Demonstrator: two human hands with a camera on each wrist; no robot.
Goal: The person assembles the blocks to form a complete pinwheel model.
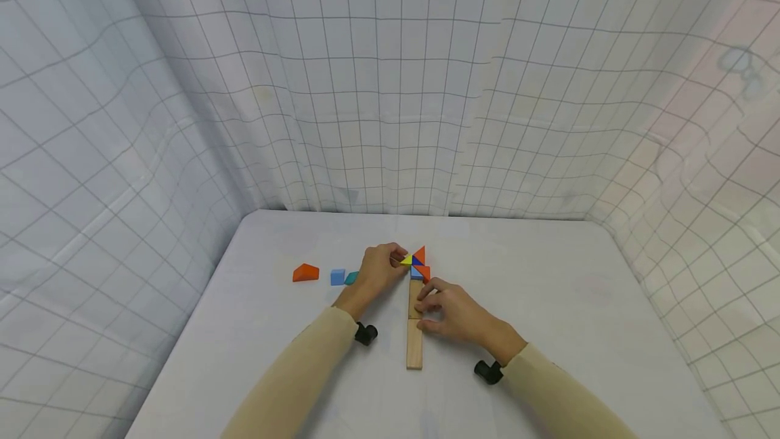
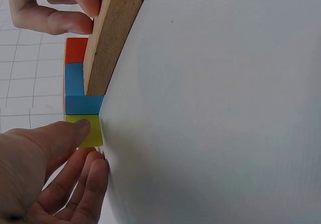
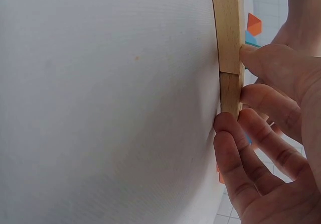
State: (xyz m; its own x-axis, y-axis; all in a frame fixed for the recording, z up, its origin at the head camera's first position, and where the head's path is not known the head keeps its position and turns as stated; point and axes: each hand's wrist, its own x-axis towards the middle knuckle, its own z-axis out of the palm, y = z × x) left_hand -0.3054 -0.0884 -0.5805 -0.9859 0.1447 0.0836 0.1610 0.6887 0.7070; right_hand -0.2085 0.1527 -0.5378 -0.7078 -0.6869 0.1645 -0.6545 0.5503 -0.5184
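Observation:
Small coloured blocks form a pinwheel shape on the white table in the head view. Its yellow triangular block (image 1: 406, 260) lies between the thumb and fingers of my left hand (image 1: 378, 268), which pinches it. A dark blue triangle (image 1: 417, 261), an upper orange triangle (image 1: 420, 255) and a lower orange triangle (image 1: 426, 271) sit against each other. Below them comes a light blue block (image 1: 416, 274), then an upper wooden block (image 1: 414, 290) and a lower wooden block (image 1: 414, 351), end to end. Fingertips of my right hand (image 1: 457, 310) rest on the wooden blocks with loosely bent fingers.
Left of the pinwheel lie an orange trapezoid block (image 1: 306, 273), a light blue cube (image 1: 338, 277) and a teal block (image 1: 350, 278) partly behind my left hand. A gridded white curtain (image 1: 420, 120) encloses the table at the back and sides.

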